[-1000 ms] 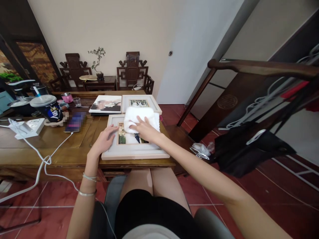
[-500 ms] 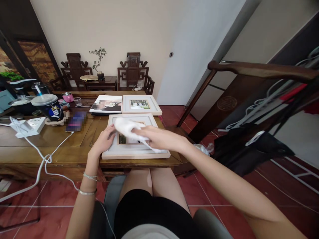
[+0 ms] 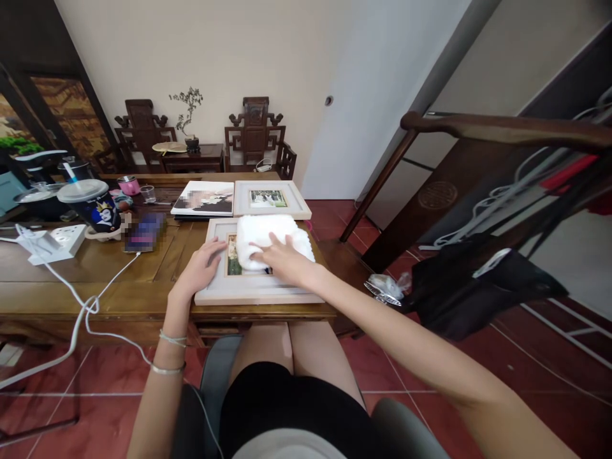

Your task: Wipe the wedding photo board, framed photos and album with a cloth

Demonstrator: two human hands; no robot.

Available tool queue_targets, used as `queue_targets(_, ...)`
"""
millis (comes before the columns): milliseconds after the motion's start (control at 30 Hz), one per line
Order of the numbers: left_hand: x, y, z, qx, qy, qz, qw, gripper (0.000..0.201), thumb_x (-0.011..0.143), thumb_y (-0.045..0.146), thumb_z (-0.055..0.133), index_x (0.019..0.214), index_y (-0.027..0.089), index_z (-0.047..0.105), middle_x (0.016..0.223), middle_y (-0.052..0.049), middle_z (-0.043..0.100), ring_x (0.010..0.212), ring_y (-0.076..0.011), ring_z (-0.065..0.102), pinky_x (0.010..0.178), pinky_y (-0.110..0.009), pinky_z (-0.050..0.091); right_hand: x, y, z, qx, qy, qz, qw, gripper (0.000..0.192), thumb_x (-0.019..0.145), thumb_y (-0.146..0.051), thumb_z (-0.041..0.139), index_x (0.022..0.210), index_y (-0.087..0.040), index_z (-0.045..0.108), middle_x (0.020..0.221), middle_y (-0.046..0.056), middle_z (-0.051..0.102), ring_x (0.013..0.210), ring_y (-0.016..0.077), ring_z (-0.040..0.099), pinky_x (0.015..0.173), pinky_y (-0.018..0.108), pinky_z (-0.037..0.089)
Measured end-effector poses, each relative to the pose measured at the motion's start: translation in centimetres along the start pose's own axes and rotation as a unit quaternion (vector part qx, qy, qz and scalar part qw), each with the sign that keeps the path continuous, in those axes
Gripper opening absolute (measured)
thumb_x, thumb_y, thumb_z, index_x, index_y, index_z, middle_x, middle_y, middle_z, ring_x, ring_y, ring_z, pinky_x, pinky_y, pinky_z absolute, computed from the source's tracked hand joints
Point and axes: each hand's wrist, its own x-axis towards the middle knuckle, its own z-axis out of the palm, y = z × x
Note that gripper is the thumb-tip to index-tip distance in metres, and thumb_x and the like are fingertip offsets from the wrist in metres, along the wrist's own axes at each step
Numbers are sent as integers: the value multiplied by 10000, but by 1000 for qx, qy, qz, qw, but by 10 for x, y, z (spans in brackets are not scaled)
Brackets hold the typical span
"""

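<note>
A light-wood picture frame with a small photo lies flat near the table's front edge. Over its upper right part rests a folded white cloth, covering most of the photo. My right hand presses down on the cloth with its fingers spread, not wrapped around it. On the frame's left side rests my left hand, fingers stretched out and gripping nothing. Behind it lie a second framed photo and a white-edged photo book or panel, side by side.
Left on the wooden table are a phone on a cable, a lidded cup with a straw, a power strip, a pink cup and a small glass. A wooden chair stands at the right.
The bunched cloth has spread out flatter and shifted right and back over the frame. My right hand has gone from clutching it to pressing with spread fingers. My left hand stays put.
</note>
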Motion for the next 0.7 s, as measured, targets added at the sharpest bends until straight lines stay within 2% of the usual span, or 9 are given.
queue_targets(133, 0, 1, 0, 1, 4, 0, 1000, 416, 885, 199, 416, 1248, 150, 614, 1343, -108, 598, 1378, -241, 414, 1166, -459, 302, -47, -18, -24, 68, -75, -87, 991, 772, 699, 128, 347, 1355, -237, 527, 1234, 148, 640, 1318, 379, 418, 961, 610, 418)
queue_targets(267, 0, 1, 0, 5, 1, 3, 1000, 418, 886, 210, 413, 1250, 159, 612, 1358, -102, 588, 1384, -235, 406, 1171, -457, 292, -67, -26, -33, 94, -80, -116, 986, 778, 693, 117, 352, 1357, -252, 520, 1164, 153, 656, 1312, 355, 445, 958, 570, 437)
queue_targets(367, 0, 1, 0, 8, -1, 4, 1000, 424, 885, 209, 408, 1254, 149, 609, 1351, -108, 593, 1384, -233, 406, 1168, -454, 299, -53, -23, -22, 105, -54, -100, 988, 789, 694, 121, 358, 1366, -263, 508, 1214, 142, 644, 1348, 363, 402, 993, 587, 400)
queue_targets(500, 0, 0, 1, 1, 3, -3, 1000, 431, 880, 187, 406, 1263, 185, 605, 1357, -81, 591, 1386, -223, 404, 1164, -467, 301, -15, -2, 1, 61, 7, -51, 997, 788, 709, 131, 359, 1403, -226, 474, 1347, 138, 580, 1416, 413, 264, 1047, 660, 286)
queue_targets(700, -1, 1, 0, 1, -3, -5, 1000, 428, 889, 200, 400, 1264, 154, 602, 1355, -102, 589, 1394, -227, 391, 1174, -452, 286, 42, 37, 12, 1, 126, 40, 991, 705, 779, 97, 424, 1405, -227, 451, 1596, 108, 250, 1443, 459, 119, 1016, 761, 239)
